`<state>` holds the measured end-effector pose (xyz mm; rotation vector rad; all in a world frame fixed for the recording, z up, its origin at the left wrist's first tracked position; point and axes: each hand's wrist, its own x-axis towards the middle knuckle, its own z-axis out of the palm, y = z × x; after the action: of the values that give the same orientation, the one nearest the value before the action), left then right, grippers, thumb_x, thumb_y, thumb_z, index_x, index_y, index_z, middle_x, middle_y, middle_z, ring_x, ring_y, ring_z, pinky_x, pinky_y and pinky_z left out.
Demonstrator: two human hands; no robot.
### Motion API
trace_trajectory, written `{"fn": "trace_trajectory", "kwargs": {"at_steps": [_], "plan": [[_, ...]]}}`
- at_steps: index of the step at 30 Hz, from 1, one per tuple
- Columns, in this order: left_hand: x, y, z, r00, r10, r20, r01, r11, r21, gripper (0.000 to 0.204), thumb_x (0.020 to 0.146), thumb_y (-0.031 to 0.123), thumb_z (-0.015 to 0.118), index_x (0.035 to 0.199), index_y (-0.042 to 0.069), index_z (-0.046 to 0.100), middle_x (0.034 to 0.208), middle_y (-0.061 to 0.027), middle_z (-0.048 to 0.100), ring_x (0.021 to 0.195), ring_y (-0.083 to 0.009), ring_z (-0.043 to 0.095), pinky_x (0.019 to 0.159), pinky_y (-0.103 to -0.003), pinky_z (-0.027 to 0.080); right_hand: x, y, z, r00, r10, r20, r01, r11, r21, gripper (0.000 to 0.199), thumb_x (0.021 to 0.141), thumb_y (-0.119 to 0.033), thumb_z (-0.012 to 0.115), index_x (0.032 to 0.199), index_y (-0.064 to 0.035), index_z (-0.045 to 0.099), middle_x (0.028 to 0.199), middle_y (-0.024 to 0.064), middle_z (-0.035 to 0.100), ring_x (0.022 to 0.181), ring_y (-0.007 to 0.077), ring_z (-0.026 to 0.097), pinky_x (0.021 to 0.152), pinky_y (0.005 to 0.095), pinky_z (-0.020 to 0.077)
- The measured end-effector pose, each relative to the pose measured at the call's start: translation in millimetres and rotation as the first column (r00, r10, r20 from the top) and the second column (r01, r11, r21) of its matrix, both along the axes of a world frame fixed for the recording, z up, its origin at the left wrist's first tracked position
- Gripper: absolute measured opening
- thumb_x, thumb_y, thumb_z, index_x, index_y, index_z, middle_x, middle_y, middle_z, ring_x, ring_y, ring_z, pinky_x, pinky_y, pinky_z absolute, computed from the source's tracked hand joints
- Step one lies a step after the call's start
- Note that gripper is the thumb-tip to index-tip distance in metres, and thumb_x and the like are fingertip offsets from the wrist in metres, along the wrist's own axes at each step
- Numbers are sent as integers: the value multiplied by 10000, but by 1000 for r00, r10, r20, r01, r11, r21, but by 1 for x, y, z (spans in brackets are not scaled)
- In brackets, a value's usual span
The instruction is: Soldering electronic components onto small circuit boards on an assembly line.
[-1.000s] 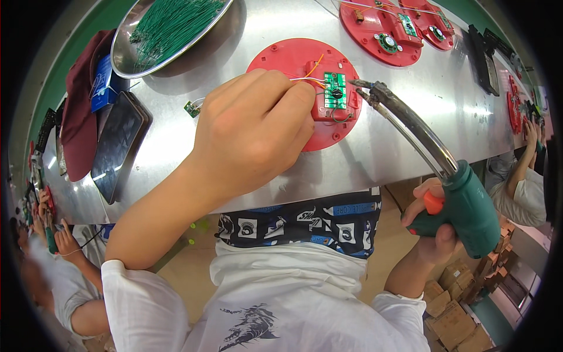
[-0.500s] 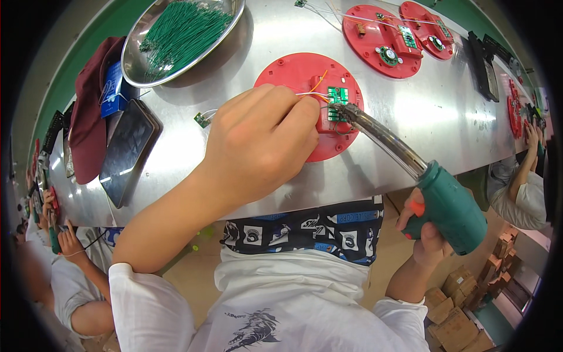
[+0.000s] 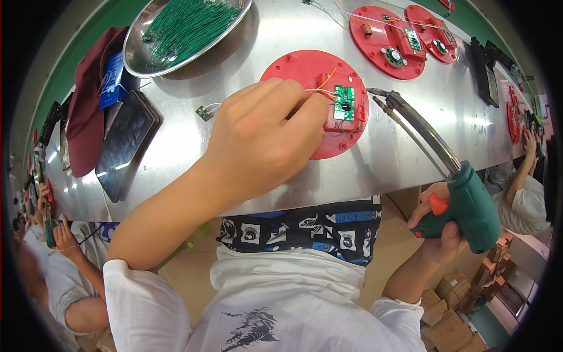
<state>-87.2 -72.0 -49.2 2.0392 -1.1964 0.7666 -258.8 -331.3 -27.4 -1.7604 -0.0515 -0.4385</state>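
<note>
resting on a red disc at the middle of the steel surface, the left hand has its fingers pinched together on thin wires beside a small green board. to the right, the right hand has its fingers clamped around a green soldering gun, its tip just beside the disc's right edge.

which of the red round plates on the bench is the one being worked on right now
The nearest red plate, under the left hand; the other red plates lie untouched farther back.
</note>
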Motion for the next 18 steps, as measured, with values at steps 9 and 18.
{"fn": "trace_trajectory", "kwargs": {"at_steps": [9,18], "plan": [[4,2,2,1000,7,-13,-6,1000,30,127,690,27,660,799,38,597,685,-55,478,549,-210,508,486,-337,425,5,1,-5,998,-51,34,53,998,-34,628,945,-450,529,1135,148,519,944,269,603,476,199,578,433,269,407],[-11,-1,-1,1000,14,-10,-14,1000,-21,193,695,136,630,825,-4,601,724,-85,527,650,-250,568,550,-359,467,-12,-47,-27,990,-120,-79,138,952,275,598,956,-395,582,1277,93,453,1133,172,537,654,194,567,545,270,462]]}}
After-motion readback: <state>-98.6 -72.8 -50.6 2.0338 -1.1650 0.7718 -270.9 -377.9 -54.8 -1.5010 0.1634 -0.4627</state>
